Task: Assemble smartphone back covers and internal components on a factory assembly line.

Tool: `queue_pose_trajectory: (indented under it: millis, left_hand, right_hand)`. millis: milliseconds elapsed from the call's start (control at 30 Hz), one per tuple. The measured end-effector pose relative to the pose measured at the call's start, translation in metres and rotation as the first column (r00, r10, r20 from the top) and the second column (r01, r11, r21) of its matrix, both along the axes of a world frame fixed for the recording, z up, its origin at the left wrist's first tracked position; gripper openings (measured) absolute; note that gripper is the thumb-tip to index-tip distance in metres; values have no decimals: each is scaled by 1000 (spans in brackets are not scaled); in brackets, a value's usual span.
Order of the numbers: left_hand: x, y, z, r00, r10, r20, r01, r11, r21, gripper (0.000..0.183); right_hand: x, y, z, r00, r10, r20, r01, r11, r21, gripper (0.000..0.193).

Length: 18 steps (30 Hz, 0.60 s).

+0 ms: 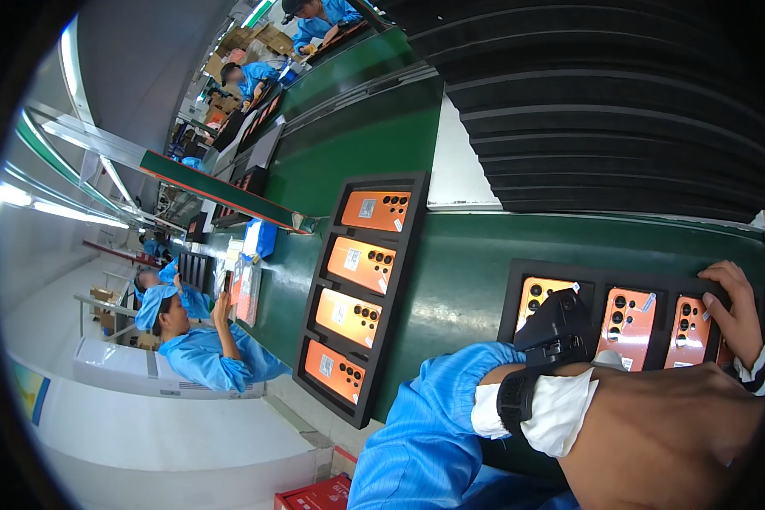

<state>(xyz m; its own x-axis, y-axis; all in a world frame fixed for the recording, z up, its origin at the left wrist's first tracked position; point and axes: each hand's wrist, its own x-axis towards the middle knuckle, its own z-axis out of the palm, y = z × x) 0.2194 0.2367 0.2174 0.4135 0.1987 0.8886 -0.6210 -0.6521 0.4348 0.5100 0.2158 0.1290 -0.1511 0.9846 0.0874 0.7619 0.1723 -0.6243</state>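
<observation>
A black foam tray (pixel 588 274) lies in front of me with several orange phones, backs up, in its slots. One of them is an orange phone (pixel 627 321) with a small label by its lenses; beside it sits another orange phone (pixel 687 333). On the tray's far right corner rests my right hand (pixel 736 308), fingers extended and thumb apart, its thumb tip near the second phone's lenses. My left hand (pixel 667 433) reaches across the tray's near side, its fingers hidden at the right edge. A black device (pixel 561 327) is strapped at the left wrist, covering part of a phone.
Left of my tray is a second black tray (pixel 374 340) of orange phones on the green conveyor (pixel 450 263). Stacked black trays (pixel 612 110) rise at the far right. A co-worker in blue (pixel 208 344) handles something at left. A red box (pixel 314 495) stands below.
</observation>
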Motion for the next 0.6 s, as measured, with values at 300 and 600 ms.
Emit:
queue_pose_trajectory:
  millis: [300,600]
  left_hand:
    - [1,2,-1,997,-78,-5,78,997,-4,40]
    - [3,3,0,993,-116,-20,116,993,-2,41]
  right_hand:
    - [-2,-2,4,1000,-21,-13,20,1000,-23,30]
    - [0,0,0,1000,-1,-9,1,1000,-3,30]
